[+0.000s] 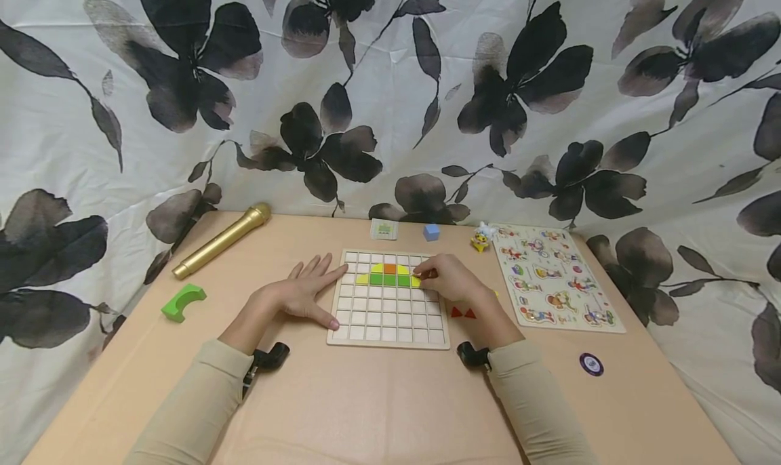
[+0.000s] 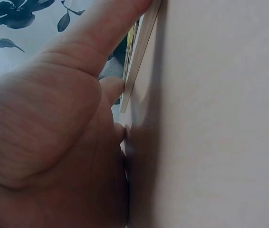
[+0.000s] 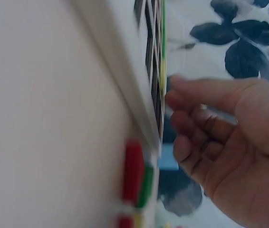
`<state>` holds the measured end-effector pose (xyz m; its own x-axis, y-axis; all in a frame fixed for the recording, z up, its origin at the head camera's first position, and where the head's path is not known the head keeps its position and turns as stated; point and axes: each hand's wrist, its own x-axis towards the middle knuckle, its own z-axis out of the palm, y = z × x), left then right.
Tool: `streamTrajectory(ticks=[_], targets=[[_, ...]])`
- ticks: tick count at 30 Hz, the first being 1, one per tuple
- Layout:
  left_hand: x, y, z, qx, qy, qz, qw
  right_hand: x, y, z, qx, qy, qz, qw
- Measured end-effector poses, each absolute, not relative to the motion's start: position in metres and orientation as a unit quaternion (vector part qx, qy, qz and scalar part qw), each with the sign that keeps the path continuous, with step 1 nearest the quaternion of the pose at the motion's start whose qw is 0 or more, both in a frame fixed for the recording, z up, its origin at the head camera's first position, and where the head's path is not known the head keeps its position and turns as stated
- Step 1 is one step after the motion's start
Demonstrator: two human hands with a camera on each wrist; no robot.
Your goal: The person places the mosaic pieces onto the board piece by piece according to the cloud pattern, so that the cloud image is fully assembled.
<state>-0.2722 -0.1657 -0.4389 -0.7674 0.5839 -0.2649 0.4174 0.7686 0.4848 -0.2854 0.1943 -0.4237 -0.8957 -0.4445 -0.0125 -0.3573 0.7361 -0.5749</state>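
Observation:
A wooden grid board (image 1: 387, 334) lies flat on the table, with green tiles (image 1: 390, 280), an orange tile (image 1: 390, 269) and yellow tiles (image 1: 363, 279) set in its upper rows. My left hand (image 1: 297, 295) is spread beside the board's left edge, its thumb and forefinger touching that edge. In the left wrist view the palm (image 2: 39, 123) stands close over the tabletop. The right hand (image 1: 450, 277) reaches over the right edge, thumb and forefinger pinching at a yellow tile (image 1: 416, 282). Its other fingers (image 3: 182, 147) curl inward in the right wrist view. Fingertips partly hide that tile.
Red triangles (image 1: 463, 313) lie right of the board. A picture puzzle board (image 1: 601, 320), small figurine (image 1: 481, 239), blue cube (image 1: 431, 232) and pattern card (image 1: 384, 230) sit behind and right. Left are a gold microphone (image 1: 222, 241) and green arch block (image 1: 184, 303); a round chip (image 1: 591, 364) lies right.

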Motion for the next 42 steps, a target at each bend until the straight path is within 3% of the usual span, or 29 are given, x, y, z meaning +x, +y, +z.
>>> streamTrajectory(ticks=[10, 26, 42], targets=[[-0.277, -0.168, -0.437, 0.277, 0.917, 0.201, 0.205, -0.278, 0.247, -0.389, -0.164, 0.931, -0.325, 0.040], [-0.279, -0.169, -0.437, 0.279, 0.916, 0.201, 0.209, -0.287, 0.287, -0.413, -0.160, 0.911, -0.322, 0.200], [-0.278, -0.169, -0.438, 0.278, 0.917, 0.200, 0.206, -0.287, 0.282, -0.416, -0.167, 0.915, -0.319, 0.185]])
